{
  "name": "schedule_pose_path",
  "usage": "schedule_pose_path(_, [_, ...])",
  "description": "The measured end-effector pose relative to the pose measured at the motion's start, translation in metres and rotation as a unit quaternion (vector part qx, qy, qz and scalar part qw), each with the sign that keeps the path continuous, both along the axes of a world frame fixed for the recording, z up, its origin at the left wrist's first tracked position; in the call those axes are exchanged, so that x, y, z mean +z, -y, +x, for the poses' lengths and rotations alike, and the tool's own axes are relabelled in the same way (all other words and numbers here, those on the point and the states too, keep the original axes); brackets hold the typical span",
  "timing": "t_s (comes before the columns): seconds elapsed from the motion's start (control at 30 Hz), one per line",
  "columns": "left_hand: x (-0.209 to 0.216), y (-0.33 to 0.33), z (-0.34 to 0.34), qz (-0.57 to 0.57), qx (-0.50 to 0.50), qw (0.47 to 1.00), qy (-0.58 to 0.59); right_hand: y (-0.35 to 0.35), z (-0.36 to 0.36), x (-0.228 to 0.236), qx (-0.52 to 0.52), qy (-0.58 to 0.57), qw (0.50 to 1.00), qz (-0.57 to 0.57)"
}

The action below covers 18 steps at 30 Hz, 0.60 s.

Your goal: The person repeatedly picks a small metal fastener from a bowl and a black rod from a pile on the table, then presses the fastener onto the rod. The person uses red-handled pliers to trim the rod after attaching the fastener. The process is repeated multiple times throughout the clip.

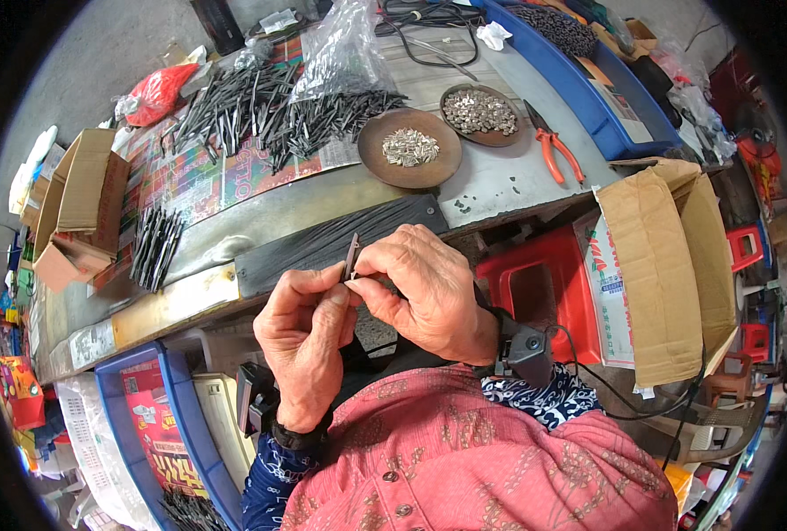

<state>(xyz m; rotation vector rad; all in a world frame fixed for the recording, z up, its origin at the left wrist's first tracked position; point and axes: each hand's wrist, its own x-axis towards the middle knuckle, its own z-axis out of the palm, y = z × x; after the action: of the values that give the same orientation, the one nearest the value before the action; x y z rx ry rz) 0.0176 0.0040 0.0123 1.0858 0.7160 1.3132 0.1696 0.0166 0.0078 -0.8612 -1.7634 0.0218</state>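
My left hand pinches a narrow dark strip between thumb and fingers, just off the bench's near edge. The strip stands tilted, its upper end free and its lower end hidden among fingertips. Against its side, the thumb and forefinger of my right hand are closed together. A tiny bright spot shows at these fingertips, too small to name. Beyond my hands, a round brown dish holds small silvery pieces. Another brown dish holds small rounded metal parts.
Dark strips lie heaped under a clear plastic bag; a smaller bundle lies left. Red-handled pliers rest right of the dishes. Cardboard boxes flank the bench. A red stool and blue crate stand below.
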Motion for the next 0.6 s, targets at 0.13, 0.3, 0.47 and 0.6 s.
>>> schedule_pose_path(0.13, [0.0, 0.0, 0.0, 0.004, 0.003, 1.0, 0.006, -0.002, -0.002, -0.003, -0.012, 0.025, 0.999, 0.019])
schedule_pose_path(0.3, [0.001, 0.001, 0.002, -0.012, 0.009, 1.0, 0.012, -0.007, -0.005, -0.007, -0.011, 0.032, 0.999, 0.016])
schedule_pose_path(0.47, [-0.001, -0.001, 0.001, -0.013, 0.0, 0.999, 0.032, -0.012, -0.011, -0.013, -0.023, 0.025, 0.999, 0.026])
schedule_pose_path(0.6, [-0.003, -0.003, -0.001, -0.013, -0.005, 0.999, 0.051, -0.011, -0.01, -0.01, 0.012, -0.014, 0.999, -0.028])
